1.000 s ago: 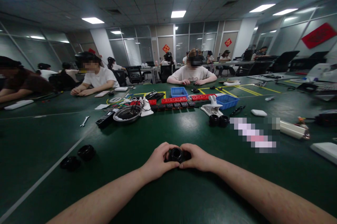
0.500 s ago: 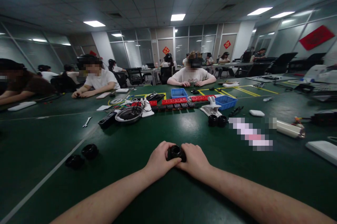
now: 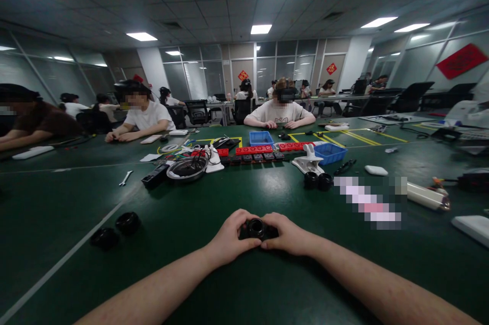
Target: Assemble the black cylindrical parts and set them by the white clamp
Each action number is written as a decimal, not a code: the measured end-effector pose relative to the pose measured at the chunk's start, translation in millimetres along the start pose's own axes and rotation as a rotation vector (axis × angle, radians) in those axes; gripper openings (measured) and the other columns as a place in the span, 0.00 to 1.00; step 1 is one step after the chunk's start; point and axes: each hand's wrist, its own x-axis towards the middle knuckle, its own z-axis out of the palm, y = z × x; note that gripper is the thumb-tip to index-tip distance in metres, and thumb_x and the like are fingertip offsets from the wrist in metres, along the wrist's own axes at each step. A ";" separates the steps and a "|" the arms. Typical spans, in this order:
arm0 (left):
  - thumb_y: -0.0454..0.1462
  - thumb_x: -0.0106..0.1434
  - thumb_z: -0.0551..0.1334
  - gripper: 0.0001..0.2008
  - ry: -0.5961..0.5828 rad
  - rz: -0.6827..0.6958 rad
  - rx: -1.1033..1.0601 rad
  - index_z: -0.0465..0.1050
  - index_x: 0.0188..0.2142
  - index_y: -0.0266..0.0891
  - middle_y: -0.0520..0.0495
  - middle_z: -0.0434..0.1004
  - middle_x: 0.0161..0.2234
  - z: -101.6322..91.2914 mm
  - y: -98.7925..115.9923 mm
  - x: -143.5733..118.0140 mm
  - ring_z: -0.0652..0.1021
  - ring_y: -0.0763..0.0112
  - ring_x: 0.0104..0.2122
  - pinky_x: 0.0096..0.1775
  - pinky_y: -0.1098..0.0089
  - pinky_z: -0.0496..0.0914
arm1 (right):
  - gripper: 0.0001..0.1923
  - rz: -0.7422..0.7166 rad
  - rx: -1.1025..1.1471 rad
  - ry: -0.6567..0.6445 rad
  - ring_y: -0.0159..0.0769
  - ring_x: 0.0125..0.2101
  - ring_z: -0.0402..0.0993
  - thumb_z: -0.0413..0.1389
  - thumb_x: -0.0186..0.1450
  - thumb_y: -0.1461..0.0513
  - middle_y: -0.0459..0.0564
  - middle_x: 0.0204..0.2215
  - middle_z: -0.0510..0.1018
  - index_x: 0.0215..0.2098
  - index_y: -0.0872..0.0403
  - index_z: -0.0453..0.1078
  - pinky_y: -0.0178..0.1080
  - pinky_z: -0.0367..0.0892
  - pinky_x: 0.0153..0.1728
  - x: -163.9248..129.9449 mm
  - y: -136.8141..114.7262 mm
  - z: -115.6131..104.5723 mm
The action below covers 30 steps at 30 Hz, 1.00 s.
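A small black round part (image 3: 255, 228), like a lens ring, sits low over the green table (image 3: 198, 264) in front of me. My left hand (image 3: 231, 237) grips its left side and my right hand (image 3: 288, 236) grips its right side, fingers curled around it. Both forearms rest along the table toward me. The underside of the part is hidden by my fingers.
Two black rings (image 3: 114, 231) lie at the left, two more (image 3: 318, 181) ahead right. Farther off are a round dish (image 3: 186, 168), a wrench (image 3: 124, 178), red blocks (image 3: 254, 150), blue bins (image 3: 328, 152) and a white cylinder (image 3: 426, 196). Several people sit across the table.
My hands stay closed on the black part and have turned slightly around it. The view has shifted a little; nothing else on the table has moved.
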 end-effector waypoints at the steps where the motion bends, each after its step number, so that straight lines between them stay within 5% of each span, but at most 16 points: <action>1: 0.39 0.51 0.62 0.16 -0.003 -0.001 -0.010 0.66 0.41 0.41 0.49 0.63 0.37 -0.2 0.4 0.2 0.67 0.71 0.32 0.30 0.74 0.62 | 0.16 -0.002 -0.003 0.001 0.35 0.33 0.64 0.59 0.50 0.59 0.46 0.31 0.71 0.37 0.55 0.68 0.34 0.57 0.33 0.3 0.5 0.4; 11: 0.38 0.49 0.63 0.22 0.012 -0.053 0.038 0.63 0.44 0.43 0.52 0.60 0.31 3.5 -7.0 1.3 0.65 0.73 0.28 0.30 0.74 0.61 | 0.13 -0.039 0.005 -0.012 0.35 0.33 0.64 0.58 0.51 0.59 0.46 0.31 0.71 0.34 0.55 0.68 0.34 0.57 0.34 2.6 4.6 1.0; 22: 0.40 0.48 0.64 0.18 0.036 -0.041 0.041 0.67 0.39 0.41 0.52 0.61 0.30 4.4 -2.1 1.5 0.64 0.73 0.27 0.28 0.74 0.59 | 0.14 0.086 0.063 0.030 0.32 0.29 0.62 0.61 0.45 0.58 0.42 0.25 0.67 0.28 0.55 0.66 0.31 0.55 0.28 3.9 6.6 4.7; 30: 0.38 0.47 0.64 0.16 0.196 -0.166 0.062 0.67 0.36 0.39 0.51 0.63 0.31 12.4 6.5 -3.3 0.65 0.71 0.28 0.28 0.73 0.60 | 0.16 0.249 -0.178 0.226 0.30 0.24 0.60 0.60 0.44 0.57 0.43 0.23 0.66 0.25 0.55 0.59 0.31 0.50 0.22 4.6 -8.9 22.7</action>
